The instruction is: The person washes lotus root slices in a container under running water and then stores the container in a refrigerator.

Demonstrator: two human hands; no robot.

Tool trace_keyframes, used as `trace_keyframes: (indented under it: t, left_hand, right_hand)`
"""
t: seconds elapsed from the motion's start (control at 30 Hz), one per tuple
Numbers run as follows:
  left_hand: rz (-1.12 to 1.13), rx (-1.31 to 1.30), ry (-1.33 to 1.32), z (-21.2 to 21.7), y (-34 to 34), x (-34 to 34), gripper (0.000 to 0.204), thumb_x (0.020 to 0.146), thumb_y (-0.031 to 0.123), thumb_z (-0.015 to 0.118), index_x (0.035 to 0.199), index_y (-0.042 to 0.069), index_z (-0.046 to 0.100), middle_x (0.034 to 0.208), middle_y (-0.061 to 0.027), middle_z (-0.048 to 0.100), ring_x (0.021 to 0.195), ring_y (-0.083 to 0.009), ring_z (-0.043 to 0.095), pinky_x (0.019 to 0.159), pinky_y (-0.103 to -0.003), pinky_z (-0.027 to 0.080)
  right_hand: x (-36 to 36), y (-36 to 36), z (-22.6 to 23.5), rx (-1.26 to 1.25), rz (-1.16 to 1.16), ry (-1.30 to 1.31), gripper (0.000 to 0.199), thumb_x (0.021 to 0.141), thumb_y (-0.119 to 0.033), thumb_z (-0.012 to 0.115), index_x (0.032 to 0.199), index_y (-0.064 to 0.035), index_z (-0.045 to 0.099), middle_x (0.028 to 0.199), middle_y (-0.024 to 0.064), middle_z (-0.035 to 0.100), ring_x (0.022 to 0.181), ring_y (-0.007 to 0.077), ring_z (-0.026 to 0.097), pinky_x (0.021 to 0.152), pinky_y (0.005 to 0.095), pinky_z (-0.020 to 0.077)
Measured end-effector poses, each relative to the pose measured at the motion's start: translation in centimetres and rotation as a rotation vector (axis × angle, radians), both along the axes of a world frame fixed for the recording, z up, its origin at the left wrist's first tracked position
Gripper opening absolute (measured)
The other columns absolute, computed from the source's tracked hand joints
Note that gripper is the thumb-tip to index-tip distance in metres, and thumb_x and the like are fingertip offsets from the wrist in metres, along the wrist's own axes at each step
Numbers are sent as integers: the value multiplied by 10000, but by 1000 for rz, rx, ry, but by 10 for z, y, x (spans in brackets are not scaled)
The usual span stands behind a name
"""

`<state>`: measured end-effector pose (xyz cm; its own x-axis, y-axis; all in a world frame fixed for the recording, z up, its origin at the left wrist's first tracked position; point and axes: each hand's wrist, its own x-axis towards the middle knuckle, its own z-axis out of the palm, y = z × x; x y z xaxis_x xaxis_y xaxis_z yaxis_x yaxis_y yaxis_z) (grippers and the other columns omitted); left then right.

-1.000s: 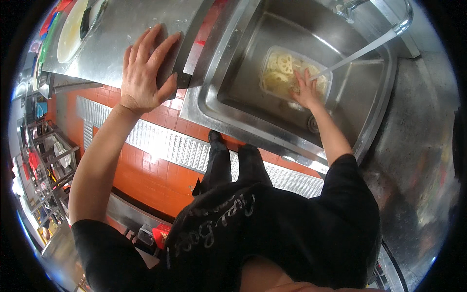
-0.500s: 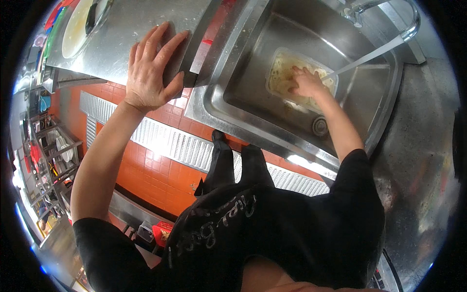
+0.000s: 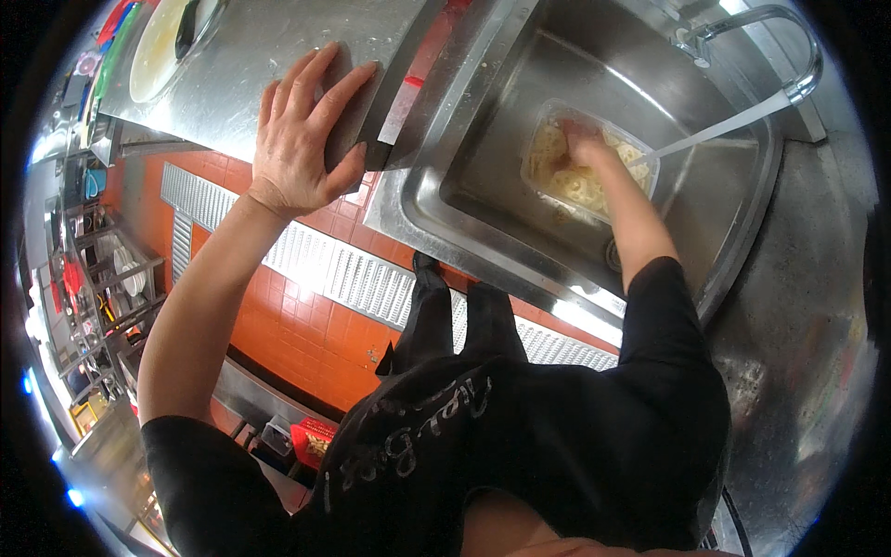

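Note:
In the sink (image 3: 501, 130) sits a clear plastic tub (image 3: 526, 169) filled with water and pale round slices with holes, which look like lotus root slices (image 3: 585, 191). My right hand (image 3: 585, 147) is dipped among them. Its fingers are blurred and partly under the water, so their grip is hidden. Water (image 3: 719, 128) streams from the curved tap (image 3: 815, 65) into the tub's right side. My left hand (image 3: 302, 135) rests on the edge of the steel counter (image 3: 255, 56), fingers spread and nothing held.
A white oval plate (image 3: 153, 60) and a black-handled utensil (image 3: 187, 30) lie at the counter's far left. The sink's drain (image 3: 613, 255) is right of my forearm's elbow side. Orange tiles and a metal floor grate (image 3: 325, 269) lie below. Shelves with dishes (image 3: 125, 269) stand left.
My right hand has pushed deeper and toward the tub's far side, and the slices show more plainly. My left hand stays on the counter; the whole view has shifted slightly.

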<state>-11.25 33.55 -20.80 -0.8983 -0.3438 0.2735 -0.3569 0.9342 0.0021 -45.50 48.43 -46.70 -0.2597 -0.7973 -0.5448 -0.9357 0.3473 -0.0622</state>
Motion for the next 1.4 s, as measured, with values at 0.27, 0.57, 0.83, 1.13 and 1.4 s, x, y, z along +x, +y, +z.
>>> trace_keyframes:
  t: [0.27,0.57,0.83,1.13,1.4]
  left_hand:
    - [0,-14,-33,0,0,3,662,639,323,481,1270,128,428,1339,-178,330,1200,-348,353,989,-449,269]
    - [-14,3,3,0,1,0,625,664,338,497,1263,173,438,1318,-163,352,1191,-337,358,960,-455,286]
    - [-3,-15,-48,3,2,1,632,670,315,487,1266,111,434,1335,-177,340,1191,-346,362,990,-445,269]
    - [-6,-11,-43,1,2,3,636,679,313,481,1277,106,420,1337,-181,333,1193,-353,357,997,-450,260]
    - [-5,-17,-40,-2,0,6,620,697,326,470,1286,139,418,1348,-164,325,1219,-343,339,1011,-455,251]
  right_hand:
    - [-8,-29,56,158,-64,-258,700,657,-170,725,1276,-110,405,1158,145,539,1076,285,505,903,353,414]
    - [6,28,10,-32,-170,-67,665,803,-369,577,1370,-213,267,1391,112,301,1295,248,256,1040,489,180]
    - [32,51,18,-70,11,20,450,851,-413,474,1281,-293,413,1418,3,266,1314,226,227,1020,572,168]
    - [-25,86,35,-429,-689,-297,494,763,-351,605,1178,-98,515,1223,140,471,1071,297,492,946,383,350]
    - [-50,91,-18,-443,-922,-404,884,596,-344,781,1280,9,347,1237,209,446,1138,283,455,924,342,403]
